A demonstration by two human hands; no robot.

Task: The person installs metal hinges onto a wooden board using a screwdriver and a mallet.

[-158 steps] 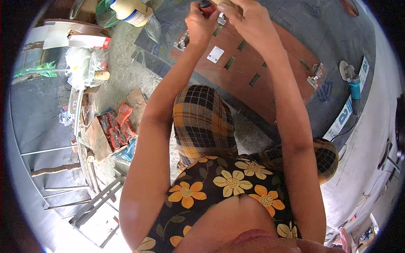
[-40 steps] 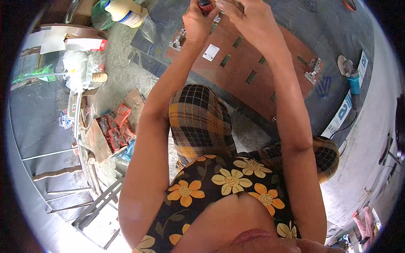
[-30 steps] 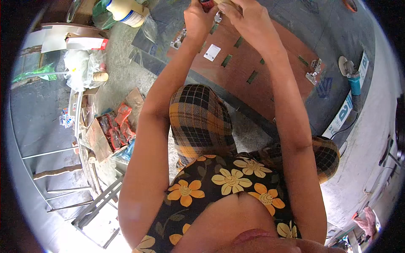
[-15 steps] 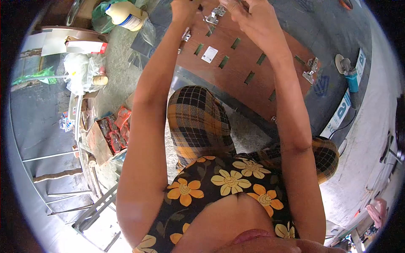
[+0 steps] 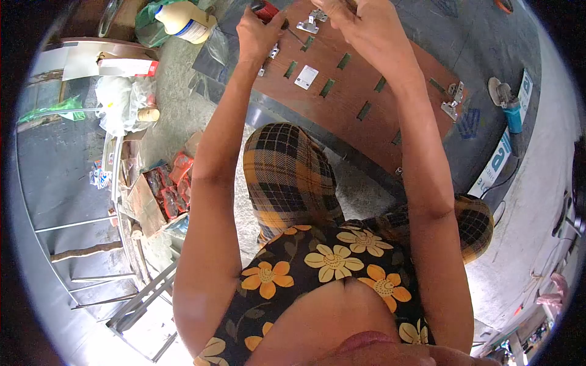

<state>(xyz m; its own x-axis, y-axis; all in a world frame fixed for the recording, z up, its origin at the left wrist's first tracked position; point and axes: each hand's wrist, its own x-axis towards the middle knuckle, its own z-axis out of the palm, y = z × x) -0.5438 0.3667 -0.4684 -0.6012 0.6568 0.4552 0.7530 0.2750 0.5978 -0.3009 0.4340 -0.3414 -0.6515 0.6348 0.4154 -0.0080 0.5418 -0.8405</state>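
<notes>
In the head view, my left hand (image 5: 259,35) is closed around a screwdriver with a red and black handle (image 5: 267,12); its thin shaft points down toward the brown board. My right hand (image 5: 372,30) is at the top edge, with thumb and fingers pinched together; what they grip is hidden. The brown wooden board (image 5: 342,119) has several cut slots and a white label (image 5: 306,77). A metal cabinet hinge (image 5: 312,22) sits on the board between my hands. Another hinge (image 5: 453,100) is at the right corner, and more metal hardware (image 5: 269,59) lies under my left wrist.
The board rests on a dark sheet (image 5: 482,43). At right lies a teal angle grinder (image 5: 511,116) with its cord. At upper left are a cream bottle (image 5: 183,21) and plastic bags (image 5: 116,100). A cardboard box of red packets (image 5: 165,195) is left of my knee.
My left hand has shifted slightly left and down, and the screwdriver's red handle now shows. My right hand stays nearly in place, still pinched. The hinges remain on the board.
</notes>
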